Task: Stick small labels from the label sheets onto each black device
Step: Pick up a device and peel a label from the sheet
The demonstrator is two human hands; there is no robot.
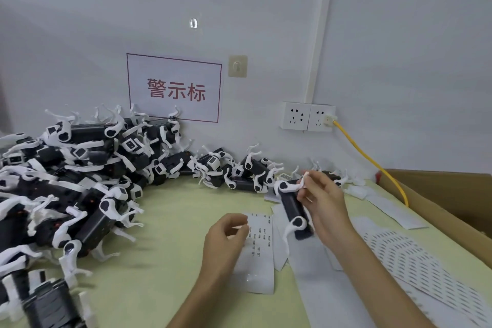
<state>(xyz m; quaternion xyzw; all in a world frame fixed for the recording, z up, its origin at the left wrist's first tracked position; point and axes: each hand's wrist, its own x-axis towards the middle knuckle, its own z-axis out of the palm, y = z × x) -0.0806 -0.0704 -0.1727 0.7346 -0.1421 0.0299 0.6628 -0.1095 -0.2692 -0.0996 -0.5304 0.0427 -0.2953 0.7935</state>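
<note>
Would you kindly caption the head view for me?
Right hand grips a black device; left hand curls at a label sheet.

White wall behind yellow-green bench; red-bordered sign left of double socket; yellow cable plugged in; cardboard box at right.

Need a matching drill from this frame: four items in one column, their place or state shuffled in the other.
1 yellow cable
2 right hand
3 label sheet
4 cardboard box

A on the table, under the left hand
B plugged into the wall socket
C gripping a black device
D at the table's right edge

Pairs: 1-B, 2-C, 3-A, 4-D
</note>
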